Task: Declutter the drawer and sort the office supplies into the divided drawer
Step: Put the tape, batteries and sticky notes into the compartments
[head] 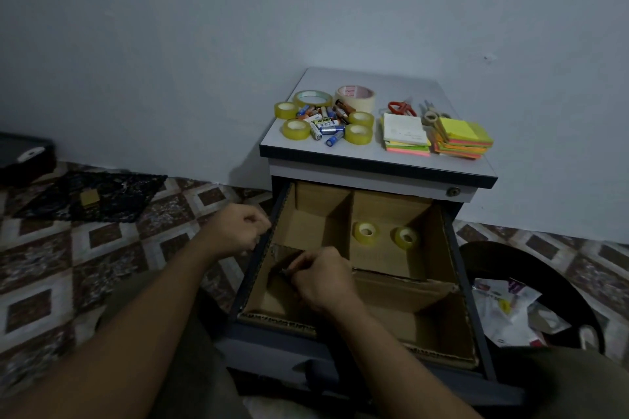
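The drawer (452,269) stands pulled out, lined with cardboard dividers (343,214). Two yellow tape rolls (366,231) lie in its far right compartment. My left hand (235,228) grips the drawer's left edge with curled fingers. My right hand (323,279) pinches the cardboard divider over the near left compartment. On the cabinet top (306,78) lie several tape rolls (296,128), a heap of batteries (325,122), red scissors (401,108), a second pair of scissors (429,112) and sticky note stacks (463,139).
A dark bin (558,282) with crumpled paper stands right of the cabinet. A black patterned mat (92,194) lies on the tiled floor at left, with a dark box (23,156) behind it. The wall is close behind the cabinet.
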{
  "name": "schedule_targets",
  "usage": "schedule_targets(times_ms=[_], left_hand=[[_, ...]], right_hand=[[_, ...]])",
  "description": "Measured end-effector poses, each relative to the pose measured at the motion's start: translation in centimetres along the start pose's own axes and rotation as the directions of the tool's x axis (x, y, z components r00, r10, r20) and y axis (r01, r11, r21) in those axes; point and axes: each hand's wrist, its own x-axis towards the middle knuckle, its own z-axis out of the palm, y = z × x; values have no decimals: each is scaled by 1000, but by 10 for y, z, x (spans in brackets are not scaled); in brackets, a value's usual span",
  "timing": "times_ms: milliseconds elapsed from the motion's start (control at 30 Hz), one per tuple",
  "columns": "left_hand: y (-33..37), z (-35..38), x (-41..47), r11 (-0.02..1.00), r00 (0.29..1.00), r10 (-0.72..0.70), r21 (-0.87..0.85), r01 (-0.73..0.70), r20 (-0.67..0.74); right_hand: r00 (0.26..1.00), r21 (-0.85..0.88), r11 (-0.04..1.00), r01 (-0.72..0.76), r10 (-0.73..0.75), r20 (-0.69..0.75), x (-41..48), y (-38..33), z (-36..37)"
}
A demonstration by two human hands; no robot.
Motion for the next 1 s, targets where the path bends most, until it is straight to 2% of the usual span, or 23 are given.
schedule_targets(times_ms=[133,200,400,600,767,900,1000], left_hand=[[-4,0,3,1000,1000,24,-4,-24,6],[-6,0,4,999,999,42,3,-42,12],[-9,0,5,998,998,62,-5,-62,32],[-12,2,7,998,998,54,-25,-53,35],[-11,2,6,998,998,57,-22,-57,36],[-11,2,6,998,997,64,-18,-63,34],[-12,2,6,998,998,63,-17,-63,31]], right_hand=[[998,-119,991,-53,48,-43,11,3,21],[999,-138,990,-35,34,-12,15,5,27],[977,-219,967,134,-92,190,20,6,23],[923,-434,833,342,-212,320,21,4,13],[890,-525,727,444,-286,356,23,9,13],[885,-548,698,461,-318,339,23,11,17],[890,-526,722,450,-311,334,23,10,18]])
